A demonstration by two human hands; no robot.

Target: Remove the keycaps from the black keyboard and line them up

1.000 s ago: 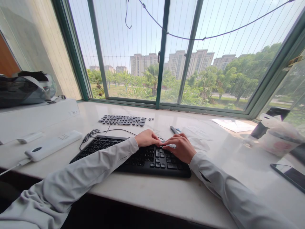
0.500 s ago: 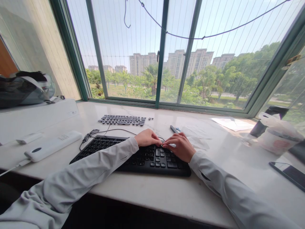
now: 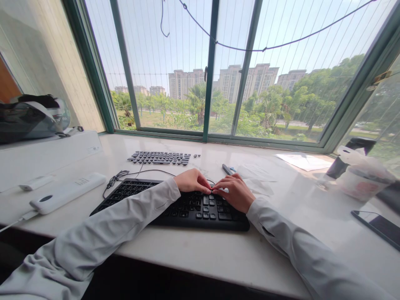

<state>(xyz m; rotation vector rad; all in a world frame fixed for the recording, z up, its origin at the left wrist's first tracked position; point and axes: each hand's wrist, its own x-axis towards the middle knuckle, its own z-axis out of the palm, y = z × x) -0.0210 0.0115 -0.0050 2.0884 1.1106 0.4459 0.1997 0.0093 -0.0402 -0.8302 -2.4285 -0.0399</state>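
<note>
Black keyboard [image 3: 175,205] near centre of the pale sill [image 3: 200,254], cable trailing far-left. Left hand [image 3: 191,181] and right hand [image 3: 235,192] meet over its far-right keys — fingers curled, tips pinched together at one spot; whether they grip anything, cannot tell. Loose keycaps [image 3: 160,157] laid in rows farther back. Pen [image 3: 226,169] just beyond the right hand.

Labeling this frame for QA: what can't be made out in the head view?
- Whatever the right hand and left hand pinch: hidden under the meeting fingertips.
- Keyboard middle keys: covered by the left sleeve.
- Loose keycaps legends: too small.
- Phone: cut off by the right edge.
- Paper print: washed out by glare.
</note>
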